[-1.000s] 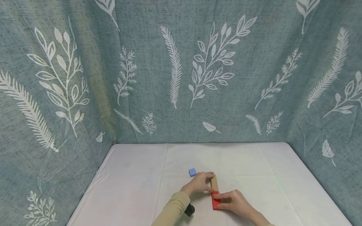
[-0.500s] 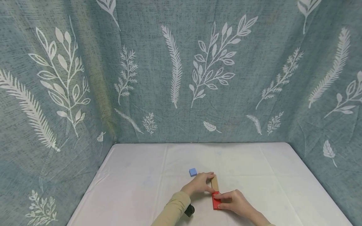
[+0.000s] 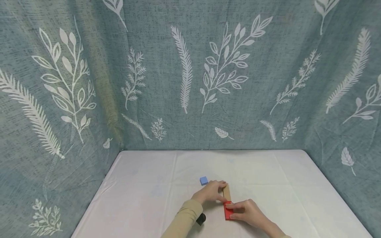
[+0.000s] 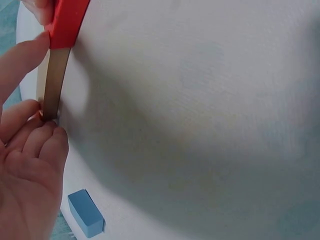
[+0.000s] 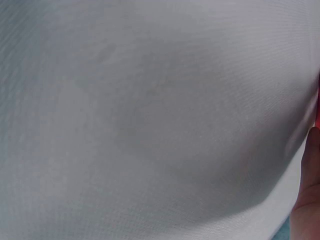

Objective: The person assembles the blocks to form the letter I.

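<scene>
A natural wooden block (image 3: pixel 227 192) and a red block (image 3: pixel 227 211) lie end to end in one line on the white cloth, the red one nearer the person. My left hand (image 3: pixel 210 192) spans the wooden block, fingers at its far end and thumb by the seam. My right hand (image 3: pixel 249 214) pinches the red block from the right. In the left wrist view the wooden block (image 4: pixel 54 82) meets the red block (image 4: pixel 69 22) along a straight seam. The right wrist view catches only an edge of the right hand (image 5: pixel 307 200) and a sliver of red.
Beyond the left hand sits a small blue block (image 3: pixel 203 180). A black wrist device (image 3: pixel 201 218) shows beside the left sleeve (image 3: pixel 184 219). White cloth covers the table (image 3: pixel 143 191), and a green leaf-patterned curtain (image 3: pixel 190 82) encloses its back and sides.
Both hands keep the same hold and the blocks stay put. Only the head view shifts very slightly.
</scene>
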Demonstrator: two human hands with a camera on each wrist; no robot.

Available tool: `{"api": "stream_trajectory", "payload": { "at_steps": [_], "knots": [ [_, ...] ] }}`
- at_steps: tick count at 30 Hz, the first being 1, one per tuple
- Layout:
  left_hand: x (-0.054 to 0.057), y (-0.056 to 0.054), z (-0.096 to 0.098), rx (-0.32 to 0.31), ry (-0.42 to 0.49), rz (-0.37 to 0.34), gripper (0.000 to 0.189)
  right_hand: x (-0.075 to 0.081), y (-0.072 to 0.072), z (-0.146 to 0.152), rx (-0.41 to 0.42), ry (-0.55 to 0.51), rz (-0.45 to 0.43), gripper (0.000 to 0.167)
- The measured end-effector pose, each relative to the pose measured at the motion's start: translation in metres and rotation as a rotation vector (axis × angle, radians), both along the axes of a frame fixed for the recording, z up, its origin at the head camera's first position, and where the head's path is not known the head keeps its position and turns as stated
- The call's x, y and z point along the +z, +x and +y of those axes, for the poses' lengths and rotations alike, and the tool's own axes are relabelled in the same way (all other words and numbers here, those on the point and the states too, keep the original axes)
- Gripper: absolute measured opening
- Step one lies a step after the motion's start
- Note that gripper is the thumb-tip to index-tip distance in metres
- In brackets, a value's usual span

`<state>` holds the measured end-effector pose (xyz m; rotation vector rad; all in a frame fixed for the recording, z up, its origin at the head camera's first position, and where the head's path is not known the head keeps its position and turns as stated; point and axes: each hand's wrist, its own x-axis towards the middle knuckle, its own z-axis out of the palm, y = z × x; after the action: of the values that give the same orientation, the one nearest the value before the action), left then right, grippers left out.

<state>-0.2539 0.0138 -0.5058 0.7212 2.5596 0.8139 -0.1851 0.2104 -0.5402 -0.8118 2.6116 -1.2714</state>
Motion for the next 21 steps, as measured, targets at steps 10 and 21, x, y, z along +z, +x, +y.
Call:
{"api": "stream_trajectory", "payload": {
  "at_steps": [10,21],
  "knots": [
    [-0.0007,0.0003,-0.0002,-0.006,0.012,-0.012,0.062,-0.0002,-0.0017,-0.0007,-0.026,-0.003,-0.03,0.032],
    [0.0021,0.0018,-0.001,0.007,0.006,-0.024,0.062,0.0066,-0.0013,-0.0069,-0.124,-0.089,-0.18,0.033]
  ]
}}
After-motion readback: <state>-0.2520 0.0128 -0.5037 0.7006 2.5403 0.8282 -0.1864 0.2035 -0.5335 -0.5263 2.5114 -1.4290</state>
